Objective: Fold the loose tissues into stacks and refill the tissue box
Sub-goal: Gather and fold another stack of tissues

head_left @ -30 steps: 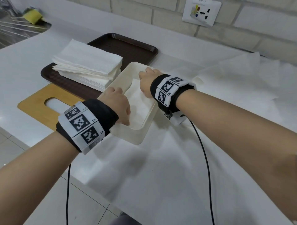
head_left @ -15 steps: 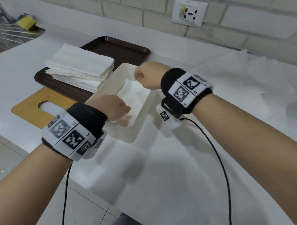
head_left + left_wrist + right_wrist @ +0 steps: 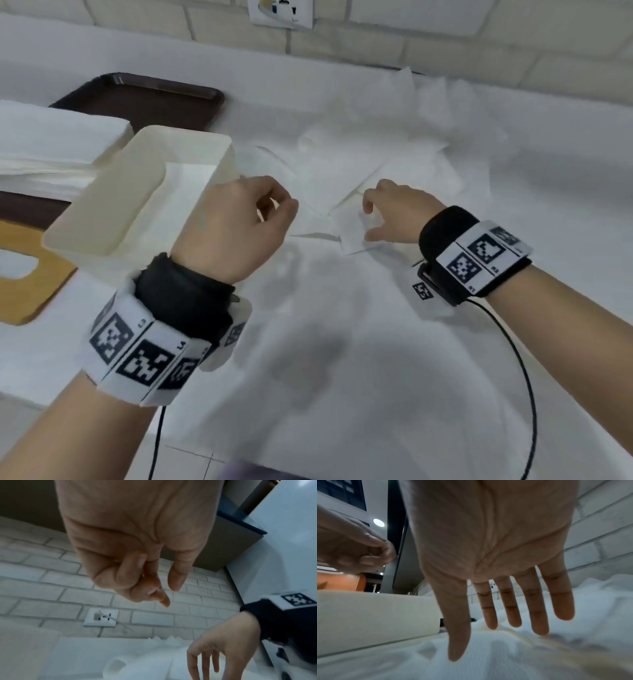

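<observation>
The cream tissue box [image 3: 113, 219] stands open at the left with a white tissue [image 3: 185, 195] lying inside. Just right of its wall, my left hand [image 3: 270, 205] hovers with its fingers curled into the palm and nothing in them; the left wrist view shows the same empty left hand [image 3: 154, 585]. My right hand [image 3: 373, 219] is spread with straight fingers [image 3: 510, 615] just above the loose tissues [image 3: 383, 161] heaped on the counter. A stack of folded tissues [image 3: 51, 144] rests on the brown tray [image 3: 154, 99].
A wooden lid [image 3: 20, 284] with an oval slot lies at the left near the counter's front edge. White sheeting [image 3: 342, 342] covers the counter in front of me. A wall socket [image 3: 281, 13] sits on the brick wall behind. Black wrist cables [image 3: 524, 377] hang down.
Both hands have come out of the tissue box and moved right, over the loose tissues. The left fingers have curled up; the right hand has spread. The view has swung right.
</observation>
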### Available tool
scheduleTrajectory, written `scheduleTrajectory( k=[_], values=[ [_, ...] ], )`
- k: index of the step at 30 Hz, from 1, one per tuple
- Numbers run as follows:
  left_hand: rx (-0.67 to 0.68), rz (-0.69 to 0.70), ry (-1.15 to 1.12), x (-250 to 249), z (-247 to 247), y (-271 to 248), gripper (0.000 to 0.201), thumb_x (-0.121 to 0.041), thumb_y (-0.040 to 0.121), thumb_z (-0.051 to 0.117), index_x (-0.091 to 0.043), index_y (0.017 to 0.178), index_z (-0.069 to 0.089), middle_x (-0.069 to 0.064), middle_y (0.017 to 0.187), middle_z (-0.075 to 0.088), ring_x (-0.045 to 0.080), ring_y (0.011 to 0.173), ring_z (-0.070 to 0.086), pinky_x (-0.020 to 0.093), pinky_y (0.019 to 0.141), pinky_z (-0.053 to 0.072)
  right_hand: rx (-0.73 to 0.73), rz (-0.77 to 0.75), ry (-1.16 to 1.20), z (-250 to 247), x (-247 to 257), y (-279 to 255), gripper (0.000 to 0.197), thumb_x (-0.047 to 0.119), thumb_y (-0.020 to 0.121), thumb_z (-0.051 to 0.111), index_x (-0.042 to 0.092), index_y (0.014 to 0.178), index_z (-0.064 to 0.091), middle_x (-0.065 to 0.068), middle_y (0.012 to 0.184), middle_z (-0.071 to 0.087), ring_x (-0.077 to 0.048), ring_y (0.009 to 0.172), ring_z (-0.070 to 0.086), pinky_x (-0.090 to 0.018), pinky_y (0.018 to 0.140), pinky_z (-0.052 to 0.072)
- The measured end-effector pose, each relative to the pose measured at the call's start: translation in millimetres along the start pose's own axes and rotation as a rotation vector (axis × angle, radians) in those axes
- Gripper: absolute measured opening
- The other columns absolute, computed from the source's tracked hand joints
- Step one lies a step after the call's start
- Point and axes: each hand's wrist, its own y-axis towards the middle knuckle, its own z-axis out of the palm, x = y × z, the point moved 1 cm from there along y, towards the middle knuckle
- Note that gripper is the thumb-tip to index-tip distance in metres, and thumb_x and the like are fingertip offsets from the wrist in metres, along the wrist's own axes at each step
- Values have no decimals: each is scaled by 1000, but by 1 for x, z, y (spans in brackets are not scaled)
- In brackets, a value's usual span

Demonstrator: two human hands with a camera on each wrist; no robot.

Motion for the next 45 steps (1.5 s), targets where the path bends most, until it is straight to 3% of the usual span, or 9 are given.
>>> scheduleTrajectory(
  k=[5, 10, 19, 24, 30, 33, 37, 40, 45],
  values=[
    [172, -27, 100, -11, 49, 19, 7, -32, 88, 55, -27, 86, 60, -10, 78, 59, 9, 67, 53, 24, 64, 38, 34, 1, -63, 25, -8, -13, 55, 41, 81, 62, 17, 124, 37, -7, 122, 40, -25, 89, 47, -33, 71, 37],
    [322, -66, 186, -16, 80, 38, 18, -32, 86, 60, -23, 101, 58, -5, 99, 60, 14, 83, 52, 24, 71, 34, -8, -78, -234, 29, -5, -7, 34, 14, 92, 45, 17, 125, 41, -7, 128, 40, -30, 114, 45, -38, 88, 35],
    [460, -58, 344, -36, 105, 47, 52, -21, 80, 70, -17, 127, 50, 3, 130, 50, 20, 116, 48, 26, 85, 38, -138, -207, -181, 31, -17, 1, 16, 12, 84, 53, 26, 88, 47, 3, 97, 40, -19, 98, 44, -35, 85, 30],
    [343, -29, 263, -38, 102, 53, 32, -15, 82, 65, -13, 114, 61, 4, 97, 58, 21, 95, 55, 26, 73, 39, -209, -181, 304, 15, -37, 2, 11, 16, 91, 44, 20, 83, 51, 5, 95, 46, -20, 98, 52, -29, 81, 37],
    [48, 116, 7, -47, 88, 64, 10, -20, 88, 57, -15, 82, 64, -6, 63, 50, 12, 63, 47, 8, 50, 34, -301, -236, 692, -4, -54, -17, 13, 29, 86, 62, 23, 82, 51, 13, 90, 54, -9, 92, 53, -20, 80, 40],
    [-61, 186, -126, -55, 79, 70, 28, -23, 86, 62, -21, 62, 48, -8, 58, 43, 2, 51, 42, 8, 50, 33, -346, -236, 728, -9, -56, -25, 16, 33, 84, 64, 22, 79, 54, 13, 77, 53, -5, 74, 51, -19, 73, 40],
    [-195, 221, -294, -62, 73, 76, 14, -27, 85, 63, -19, 77, 56, -12, 65, 49, -2, 57, 44, 7, 56, 35, -448, -181, 804, -11, -62, -27, 15, 26, 94, 52, 15, 91, 60, 8, 73, 55, -3, 66, 51, -7, 58, 38],
    [-258, 196, -306, -59, 73, 76, 15, -29, 83, 66, -19, 93, 61, -14, 81, 56, -1, 70, 46, 5, 63, 36, -531, -143, 821, -10, -66, -27, 24, 25, 96, 48, 8, 100, 63, -1, 85, 61, -9, 73, 53, -5, 61, 36],
    [-158, -86, -348, -46, 87, 70, 79, -36, 75, 74, -15, 138, 33, 4, 136, 43, 14, 121, 44, 22, 97, 36, -606, -86, 855, -3, -75, -25, 30, 25, 97, 45, 2, 105, 61, -10, 100, 66, -19, 92, 58, -6, 69, 37]
  ],
)
